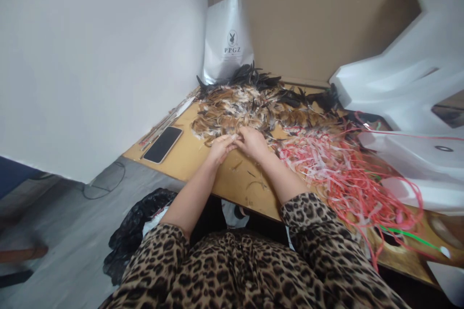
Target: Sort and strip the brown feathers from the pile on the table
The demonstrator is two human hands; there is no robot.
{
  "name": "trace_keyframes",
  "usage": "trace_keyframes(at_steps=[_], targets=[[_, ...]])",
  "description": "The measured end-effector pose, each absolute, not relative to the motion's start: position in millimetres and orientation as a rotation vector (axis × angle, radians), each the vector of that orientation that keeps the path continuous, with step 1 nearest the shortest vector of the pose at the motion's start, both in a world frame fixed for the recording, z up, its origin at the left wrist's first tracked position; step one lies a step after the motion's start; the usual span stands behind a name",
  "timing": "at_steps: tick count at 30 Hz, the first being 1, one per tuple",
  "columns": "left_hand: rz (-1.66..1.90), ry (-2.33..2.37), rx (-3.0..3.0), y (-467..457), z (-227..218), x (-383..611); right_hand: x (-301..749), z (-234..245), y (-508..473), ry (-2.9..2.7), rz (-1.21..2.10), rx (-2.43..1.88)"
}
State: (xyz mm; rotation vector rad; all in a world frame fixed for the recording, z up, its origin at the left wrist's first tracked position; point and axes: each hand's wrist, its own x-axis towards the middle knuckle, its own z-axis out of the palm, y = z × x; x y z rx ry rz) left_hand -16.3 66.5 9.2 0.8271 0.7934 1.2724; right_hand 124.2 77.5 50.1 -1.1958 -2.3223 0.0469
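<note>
Most feathers [246,106] lie loose, heaped on the desk [203,164]; left hand [220,148] and right hand [253,143] (fingers nearly closed) pinch a few at its near edge.

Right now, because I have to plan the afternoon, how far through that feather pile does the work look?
Done: no finished bundle shows on the table. In hand: left hand and right hand meet fingertips at the near edge of the feather pile. Left: nearly all of it, brown and black, lies loose.
</note>
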Motion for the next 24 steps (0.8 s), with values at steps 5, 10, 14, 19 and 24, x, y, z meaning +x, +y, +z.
trace_keyframes(at_steps=[5, 10, 14, 19, 24], targets=[[1.259, 0.779, 0.855, 66, 10, -17, 125, 46, 79, -2.231, 0.154, -1.232], [1.255, 0.809, 0.879, 64, 11, -15, 123, 44, 78, -2.147, 0.272, -1.272], [1.269, 0.851, 0.888, 65, 10, -14, 124, 48, 80, -2.131, 0.322, -1.296], [1.332, 0.921, 0.837, 67, 9, -16, 145, 58, 94, -2.181, 0.605, -1.277], [1.398, 0.926, 0.769, 69, 10, -18, 160, 63, 88, -2.343, 0.598, -1.462]])
